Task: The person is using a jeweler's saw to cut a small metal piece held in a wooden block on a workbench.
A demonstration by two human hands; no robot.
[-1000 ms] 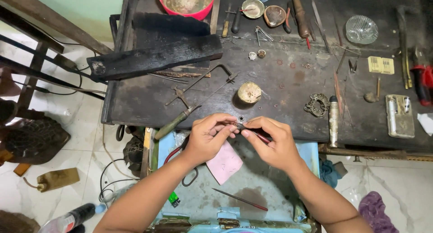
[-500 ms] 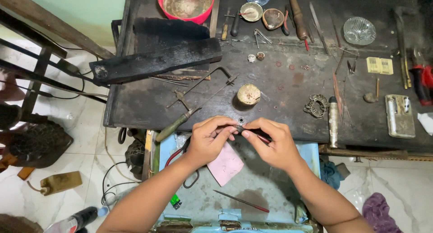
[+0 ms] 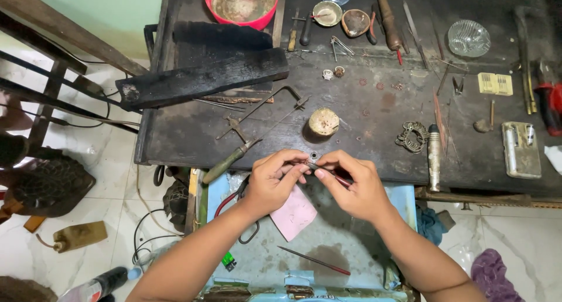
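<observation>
Passage forward of the hands is obstructed by the wooden stump point(image 3: 323, 122) and jeweller's saw point(image 3: 257, 126); bare bench surface point(image 3: 175, 132) is found left.

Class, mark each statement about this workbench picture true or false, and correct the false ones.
1. Both hands meet at the bench edge. True: left hand, right hand.
2. The right hand holds a thin red-handled tool. True.
3. The red bowl sits by the person's elbows. False: it is at the bench's far edge.
4. A pink sheet lies under the hands. True.
5. The saw is in the left hand. False: it lies on the bench.
</observation>
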